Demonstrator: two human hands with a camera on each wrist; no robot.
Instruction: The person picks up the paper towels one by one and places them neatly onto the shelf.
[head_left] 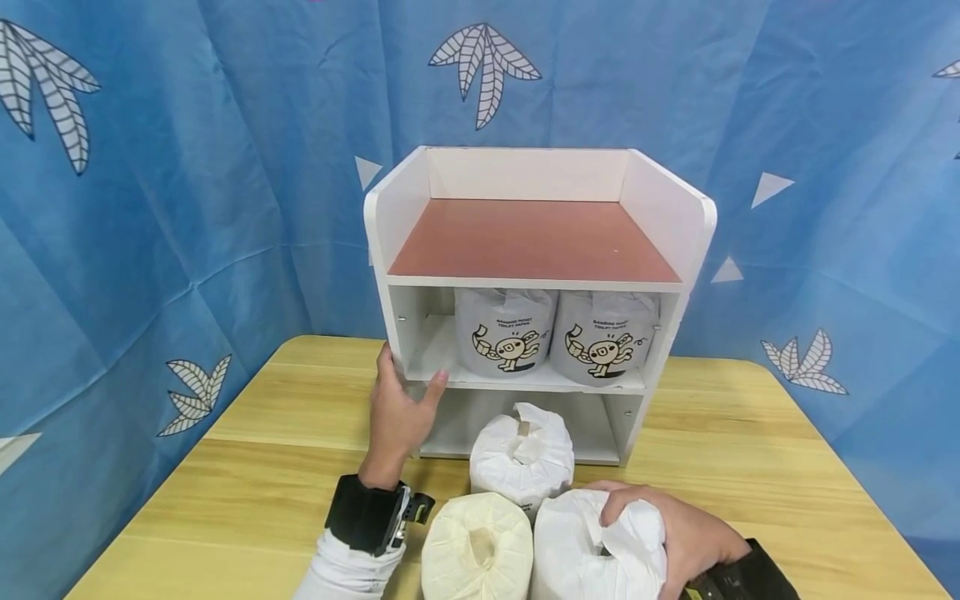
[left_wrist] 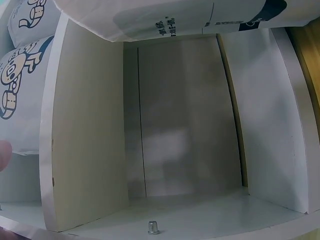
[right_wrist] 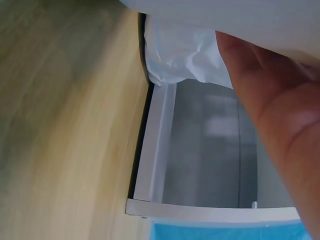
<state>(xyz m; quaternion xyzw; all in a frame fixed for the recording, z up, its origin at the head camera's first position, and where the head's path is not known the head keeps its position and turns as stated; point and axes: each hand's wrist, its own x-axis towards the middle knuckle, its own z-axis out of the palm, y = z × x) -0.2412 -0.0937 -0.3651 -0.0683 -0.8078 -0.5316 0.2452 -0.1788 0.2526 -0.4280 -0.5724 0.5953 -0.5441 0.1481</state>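
A small white shelf unit [head_left: 525, 282] stands on the table. My left hand [head_left: 402, 412] grips its left side panel, fingers outside and thumb inside the front edge; the left wrist view shows only a bit of thumb [left_wrist: 4, 154]. My right hand [head_left: 675, 533] holds a white-wrapped toilet roll [head_left: 573, 554] at the near side, thumb on its top. Beside that roll sits a cream-wrapped toilet roll [head_left: 450, 554]. Another white toilet roll [head_left: 517, 462] stands in front of the bottom compartment [left_wrist: 185, 125]. Much of the right hand is cut off in the right wrist view.
Two printed toilet rolls, a left one [head_left: 506, 333] and a right one [head_left: 603, 337], stand in the middle compartment. The top shelf [head_left: 536, 242] has a reddish-brown surface. A metal shelf peg [left_wrist: 153, 228] juts from the side panel. Blue curtain [head_left: 187, 167] surrounds the wooden table [head_left: 300, 433].
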